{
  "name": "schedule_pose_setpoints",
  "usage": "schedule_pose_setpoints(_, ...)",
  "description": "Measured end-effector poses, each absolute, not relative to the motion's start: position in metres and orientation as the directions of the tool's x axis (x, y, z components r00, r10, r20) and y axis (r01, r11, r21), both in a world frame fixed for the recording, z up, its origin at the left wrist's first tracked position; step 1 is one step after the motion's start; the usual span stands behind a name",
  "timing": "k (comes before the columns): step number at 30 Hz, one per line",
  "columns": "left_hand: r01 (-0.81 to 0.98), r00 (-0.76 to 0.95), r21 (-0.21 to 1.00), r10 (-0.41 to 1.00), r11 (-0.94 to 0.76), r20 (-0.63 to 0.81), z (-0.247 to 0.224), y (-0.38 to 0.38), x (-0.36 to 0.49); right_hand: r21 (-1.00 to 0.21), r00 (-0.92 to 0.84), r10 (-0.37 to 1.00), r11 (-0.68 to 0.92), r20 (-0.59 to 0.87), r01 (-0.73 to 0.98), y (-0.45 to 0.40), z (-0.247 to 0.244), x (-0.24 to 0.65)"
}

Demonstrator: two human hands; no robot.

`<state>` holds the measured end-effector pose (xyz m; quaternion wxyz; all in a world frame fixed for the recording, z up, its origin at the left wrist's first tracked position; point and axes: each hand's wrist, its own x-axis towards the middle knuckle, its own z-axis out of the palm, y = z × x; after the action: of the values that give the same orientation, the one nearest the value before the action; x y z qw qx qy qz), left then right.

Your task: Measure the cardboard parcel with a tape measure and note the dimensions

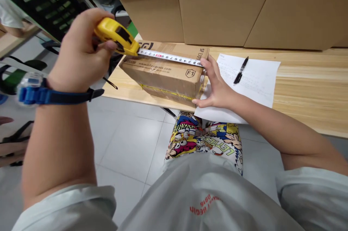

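My left hand [78, 49] is closed around a yellow and black tape measure [115, 35] near the left end of a small brown cardboard box [168, 75]. From its case, the white numbered blade [171, 58] runs along the top of the box to the right end. There my right hand [219, 87] grips the box: the index finger presses by the blade's tip, and the thumb touches the lower edge. A yellow strap circles the side of the box. It rests at the front edge of the wooden table [307, 93].
Right of the box lies a written sheet of paper [255, 95] with a black pen [241, 70] on it. Large cardboard boxes [223, 9] line the back of the table. A dark chair back [45, 4] stands at left; another person's hand [12, 151] shows at the left edge.
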<state>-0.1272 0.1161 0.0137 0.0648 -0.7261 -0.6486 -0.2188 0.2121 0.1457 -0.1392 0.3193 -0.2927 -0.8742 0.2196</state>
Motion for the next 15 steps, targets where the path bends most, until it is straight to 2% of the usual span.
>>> schedule_pose_setpoints(3, 0.927, 0.271, 0.142, 0.882, -0.347, 0.385, 0.016, 0.102, -0.088, -0.581, -0.625, 0.656, 0.726, 0.423, 0.369, 0.146, -0.139, 0.213)
schedule_pose_setpoints(5, 0.849, 0.46, 0.062, 0.792, -0.525, 0.402, 0.016, 0.094, -0.059, -0.583, -0.622, 0.664, 0.719, 0.415, 0.378, 0.145, -0.14, 0.213)
schedule_pose_setpoints(7, 0.792, 0.541, 0.019, 0.716, -0.61, 0.441, 0.015, 0.088, -0.033, -0.572, -0.619, 0.66, 0.727, 0.426, 0.381, 0.145, -0.141, 0.212)
schedule_pose_setpoints(11, 0.707, 0.586, 0.131, 0.679, -0.695, 0.442, 0.013, 0.086, 0.001, -0.531, -0.594, 0.645, 0.753, 0.48, 0.388, 0.144, -0.144, 0.209)
schedule_pose_setpoints(15, 0.713, 0.471, 0.227, 0.693, -0.663, 0.545, 0.001, 0.092, 0.012, -0.569, -0.601, 0.657, 0.734, 0.455, 0.371, 0.148, -0.123, 0.221)
